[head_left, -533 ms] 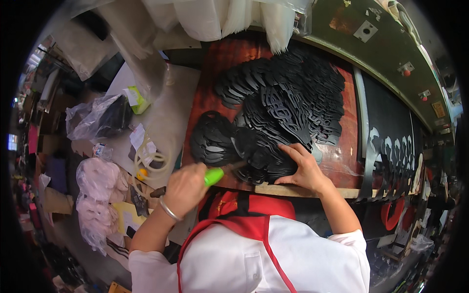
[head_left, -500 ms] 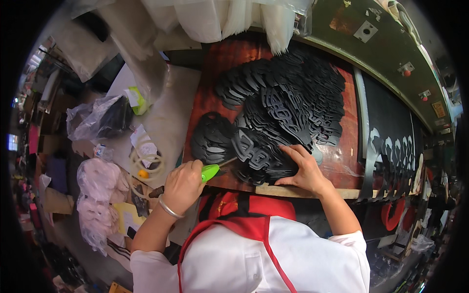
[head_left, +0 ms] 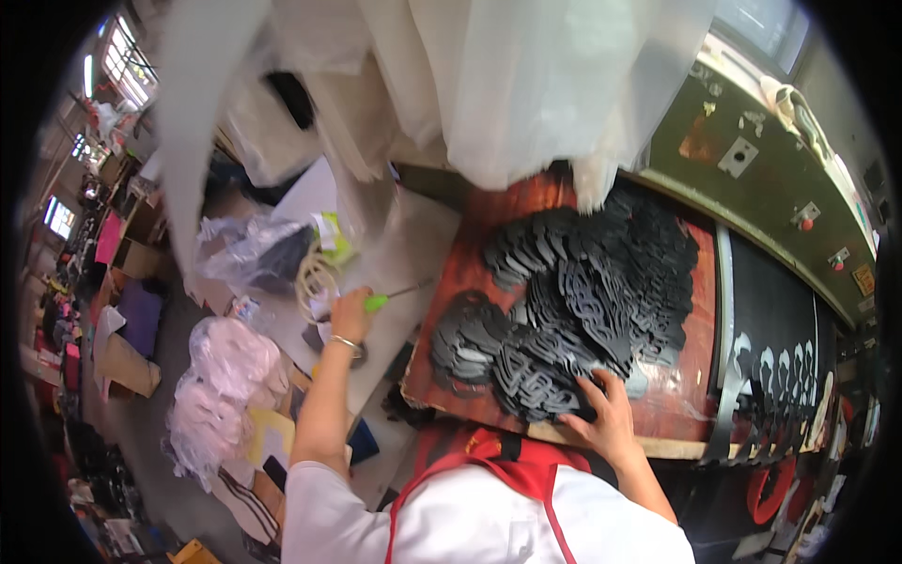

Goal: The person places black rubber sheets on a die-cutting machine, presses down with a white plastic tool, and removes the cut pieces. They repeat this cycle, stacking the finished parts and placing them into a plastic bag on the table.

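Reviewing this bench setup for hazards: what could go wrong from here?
1. The left hand grips a green-handled tool with its thin tip pointing out while held off to the side; a swing back could jab the right hand resting on the black cut pieces.
2. Those pieces are heaped loosely near the front edge of the red board; a nudge could probably slide some off.
3. Hanging white sheeting may block the view.
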Demonstrator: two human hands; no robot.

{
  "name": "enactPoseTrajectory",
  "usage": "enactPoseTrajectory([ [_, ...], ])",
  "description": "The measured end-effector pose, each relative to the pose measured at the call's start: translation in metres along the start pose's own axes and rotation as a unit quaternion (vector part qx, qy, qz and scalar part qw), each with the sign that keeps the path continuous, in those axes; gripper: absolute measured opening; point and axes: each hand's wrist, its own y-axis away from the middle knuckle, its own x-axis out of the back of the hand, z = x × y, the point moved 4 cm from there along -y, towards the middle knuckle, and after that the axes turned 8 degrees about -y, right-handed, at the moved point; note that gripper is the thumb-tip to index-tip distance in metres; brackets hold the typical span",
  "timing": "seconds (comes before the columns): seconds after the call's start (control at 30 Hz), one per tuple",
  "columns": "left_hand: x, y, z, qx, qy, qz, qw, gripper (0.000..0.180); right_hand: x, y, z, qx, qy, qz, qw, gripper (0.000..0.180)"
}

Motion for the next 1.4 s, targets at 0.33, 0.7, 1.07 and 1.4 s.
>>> enactPoseTrajectory([
  [0.33, 0.094, -0.053, 0.068, 0.071, 0.183, 0.102, 0.975, 0.038, 0.033, 0.028, 0.021, -0.033, -0.042, 0.155, 0.987, 0.036],
  [0.7, 0.097, -0.107, 0.054, 0.102, -0.069, 0.366, 0.923, 0.021, 0.056, 0.022, 0.029, 0.037, -0.051, 0.164, 0.984, 0.020],
  [1.07, 0.087, 0.195, 0.162, 0.135, 0.074, 0.324, 0.934, 0.040, 0.028, -0.061, -0.018, 0.172, -0.196, -0.040, 0.965, 0.012],
  [1.4, 0.119, 0.296, 0.239, -0.071, 0.274, 0.053, 0.958, 0.043, -0.141, -0.050, -0.117, -0.118, -0.476, -0.186, 0.851, 0.067],
])
